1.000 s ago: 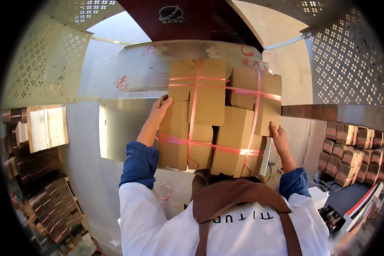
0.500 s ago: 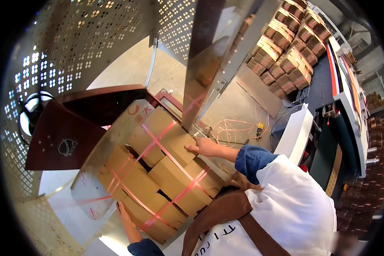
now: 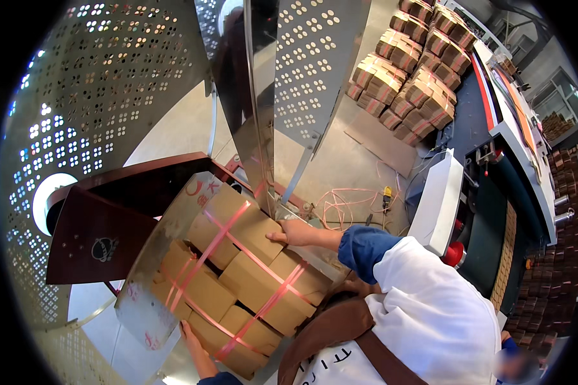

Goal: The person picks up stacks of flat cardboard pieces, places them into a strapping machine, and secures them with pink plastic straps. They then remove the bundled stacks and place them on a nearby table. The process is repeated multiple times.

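Observation:
A bundle of brown folded cardboard boxes (image 3: 237,276) rests on a metal tabletop (image 3: 135,301), tied with crossing pink plastic straps (image 3: 219,242). My right hand (image 3: 295,232) grips the bundle's far right edge, its thumb lying on the top cardboard. At the near left edge my left hand (image 3: 196,350) holds the side, fingers against the cardboard; part of it is hidden. Just beyond the bundle stands a dark red machine housing (image 3: 103,237). A shiny upright metal arm (image 3: 260,128) rises close past my right hand.
Perforated grey guard panels (image 3: 109,83) curve around the left and back. Loose pink strap (image 3: 340,206) and a yellow-black tool (image 3: 386,197) lie on the floor. Strapped cardboard stacks (image 3: 404,70) stand far right. A long machine with a red button (image 3: 454,254) runs along the right.
The tall metal arm looks turned, and a perforated panel now shows beside it. The view has shifted slightly. Both hands keep their places on the bundle. A blurred blue-sleeved person appears at lower right.

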Demonstrator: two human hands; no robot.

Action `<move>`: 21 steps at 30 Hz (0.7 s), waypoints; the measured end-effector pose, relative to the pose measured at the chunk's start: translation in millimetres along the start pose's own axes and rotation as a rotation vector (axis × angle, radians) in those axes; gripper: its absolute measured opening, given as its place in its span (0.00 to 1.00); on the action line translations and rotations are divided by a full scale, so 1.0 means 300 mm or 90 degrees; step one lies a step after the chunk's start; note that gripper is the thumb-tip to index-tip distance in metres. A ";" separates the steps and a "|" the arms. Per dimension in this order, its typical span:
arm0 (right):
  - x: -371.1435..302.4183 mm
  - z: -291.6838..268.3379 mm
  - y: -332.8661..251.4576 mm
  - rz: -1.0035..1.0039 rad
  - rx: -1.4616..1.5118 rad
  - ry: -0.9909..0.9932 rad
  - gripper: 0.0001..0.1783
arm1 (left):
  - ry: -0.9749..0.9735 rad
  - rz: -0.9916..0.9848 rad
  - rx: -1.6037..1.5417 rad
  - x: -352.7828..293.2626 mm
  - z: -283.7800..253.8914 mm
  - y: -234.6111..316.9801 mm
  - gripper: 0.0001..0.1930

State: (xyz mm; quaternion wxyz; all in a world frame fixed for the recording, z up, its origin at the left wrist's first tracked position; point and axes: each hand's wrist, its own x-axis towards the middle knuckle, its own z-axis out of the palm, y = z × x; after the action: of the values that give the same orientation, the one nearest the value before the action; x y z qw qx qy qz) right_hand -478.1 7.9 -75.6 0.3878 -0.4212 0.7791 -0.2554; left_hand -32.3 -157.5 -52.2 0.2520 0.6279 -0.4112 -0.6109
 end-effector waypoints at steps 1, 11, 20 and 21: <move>-0.003 -0.002 0.002 0.004 0.013 -0.004 0.47 | 0.007 -0.009 0.008 -0.001 0.005 0.002 0.35; 0.000 -0.012 0.020 0.048 0.024 -0.035 0.44 | -0.003 -0.021 0.007 0.039 0.001 -0.036 0.35; 0.036 -0.028 0.095 0.211 0.340 0.021 0.42 | -0.019 -0.080 -0.359 -0.004 -0.052 -0.031 0.35; 0.062 -0.004 0.127 0.223 0.337 0.054 0.42 | -0.106 0.029 0.048 0.006 -0.131 -0.094 0.36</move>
State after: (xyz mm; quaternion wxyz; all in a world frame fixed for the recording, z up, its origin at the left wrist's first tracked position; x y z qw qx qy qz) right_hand -503.0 11.7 -109.9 0.4889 -0.1538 0.7620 -0.3958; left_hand 11.7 -151.1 -71.3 0.2066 0.5748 -0.4675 -0.6390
